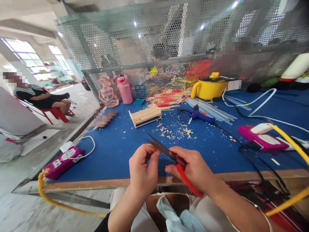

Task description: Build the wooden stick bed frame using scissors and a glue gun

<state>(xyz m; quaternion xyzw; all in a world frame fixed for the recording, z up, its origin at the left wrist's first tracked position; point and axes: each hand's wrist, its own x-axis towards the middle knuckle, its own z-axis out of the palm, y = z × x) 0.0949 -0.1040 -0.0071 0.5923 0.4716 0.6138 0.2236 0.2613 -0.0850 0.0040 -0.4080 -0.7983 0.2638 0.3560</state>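
My right hand (196, 166) is wrapped around a pair of scissors (188, 181) with red handles and dark blades. The blades point up and left, their tips slightly apart. Beside them, my left hand (143, 167) is closed in a pinch, its fingertips close to the blades; whatever it holds is hidden. Beyond the hands stands a small model bed frame (146, 116) made of thin wooden sticks. Small wood scraps (188, 131) lie scattered on the blue tabletop (111, 158).
A blue glue gun (202, 116) and clear glue sticks (212, 111) lie at right. Behind are wooden sticks (166, 98), a yellow pot (210, 88) and a pink bottle (125, 90). Purple power strips (64, 162) with cables lie at both sides. A person (41, 96) sits at far left.
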